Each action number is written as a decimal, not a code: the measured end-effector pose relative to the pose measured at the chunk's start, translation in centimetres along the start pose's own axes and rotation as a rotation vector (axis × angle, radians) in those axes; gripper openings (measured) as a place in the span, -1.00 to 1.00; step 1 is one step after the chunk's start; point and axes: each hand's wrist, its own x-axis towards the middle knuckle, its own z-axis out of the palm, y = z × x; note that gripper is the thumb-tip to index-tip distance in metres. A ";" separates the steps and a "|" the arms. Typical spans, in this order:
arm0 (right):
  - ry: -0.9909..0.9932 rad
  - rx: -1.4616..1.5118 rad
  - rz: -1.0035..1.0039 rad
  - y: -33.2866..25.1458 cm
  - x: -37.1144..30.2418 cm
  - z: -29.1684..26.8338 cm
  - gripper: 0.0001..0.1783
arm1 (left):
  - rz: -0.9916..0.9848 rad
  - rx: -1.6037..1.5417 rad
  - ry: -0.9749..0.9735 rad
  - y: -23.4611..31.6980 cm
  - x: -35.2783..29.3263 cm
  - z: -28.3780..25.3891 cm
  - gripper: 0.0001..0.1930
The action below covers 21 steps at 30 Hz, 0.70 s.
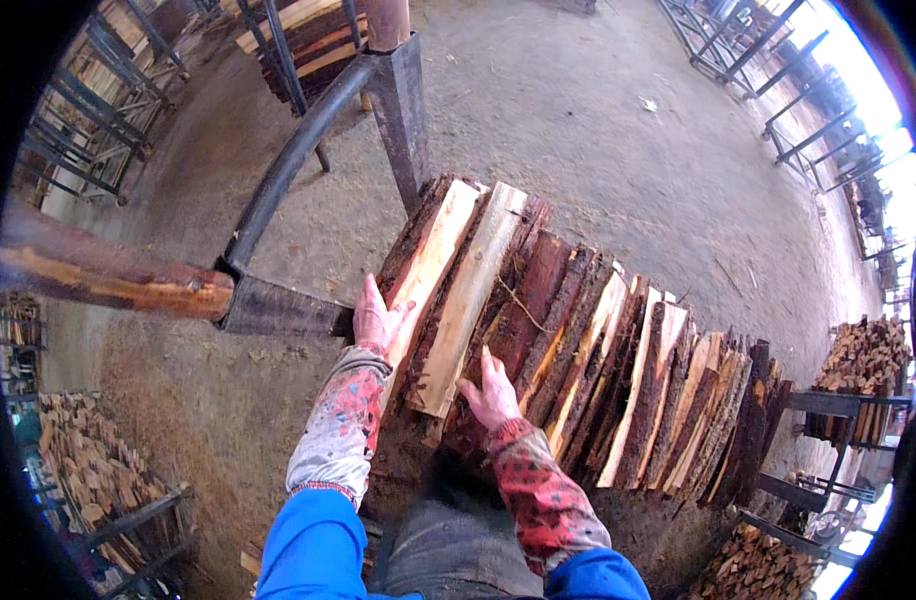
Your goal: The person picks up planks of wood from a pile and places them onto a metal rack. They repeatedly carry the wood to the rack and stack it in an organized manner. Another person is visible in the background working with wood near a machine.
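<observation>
In front of me a long row of split firewood (538,300) lies packed side by side, bark and pale split faces showing. My left hand (378,314) rests at the left end of the row, fingers stretched and thumb apart, against a pale split log (436,255). My right hand (493,391) is over the near side of the row, fingers spread, close to the near end of a second flat-faced piece (470,300). Neither hand is closed around a log. A thin strand (523,308) curls across the row's top.
Left of the row stands a dark bent-pipe metal frame (288,165) with wooden poles (128,275) in its sockets. Stacked firewood (103,465) sits in racks at lower left, and more piles (863,360) at right. Metal racks (88,110) line the far left of the concrete floor (618,130).
</observation>
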 end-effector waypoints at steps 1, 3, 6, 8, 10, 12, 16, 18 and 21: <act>0.007 0.016 -0.030 0.8 -2.3 -0.6 -0.16 | 0.079 0.041 0.062 -0.3 -1.0 0.2 -0.05; -0.093 0.026 0.028 1.9 -7.3 -2.2 -0.24 | 0.239 0.125 0.186 -1.9 -4.3 0.5 -0.08; -0.144 0.035 0.157 5.3 -15.1 -3.4 -0.32 | 0.240 0.062 0.171 -0.1 -12.5 -0.9 -0.14; -0.122 0.039 0.166 8.2 -20.5 -3.3 -0.35 | 0.252 0.108 0.150 -1.5 -18.8 -0.5 -0.17; -0.119 0.056 0.249 10.2 -25.1 -3.8 -0.39 | 0.212 0.096 0.027 -1.4 -24.7 -0.6 -0.19; -0.107 0.073 0.324 12.8 -29.1 -4.4 -0.41 | 0.031 0.079 -0.130 -2.2 -30.0 1.3 -0.21; -0.023 0.109 0.477 17.8 -35.9 -5.9 -0.40 | -0.139 0.116 -0.339 -10.3 -36.7 6.4 -0.19; 0.077 0.189 0.540 21.6 -39.4 -5.6 -0.40 | -0.301 0.289 -0.524 -9.1 -38.5 5.8 -0.24; 0.178 0.293 0.665 26.0 -45.5 -7.1 -0.39 | -0.235 0.428 -0.447 -6.7 -40.9 6.8 -0.26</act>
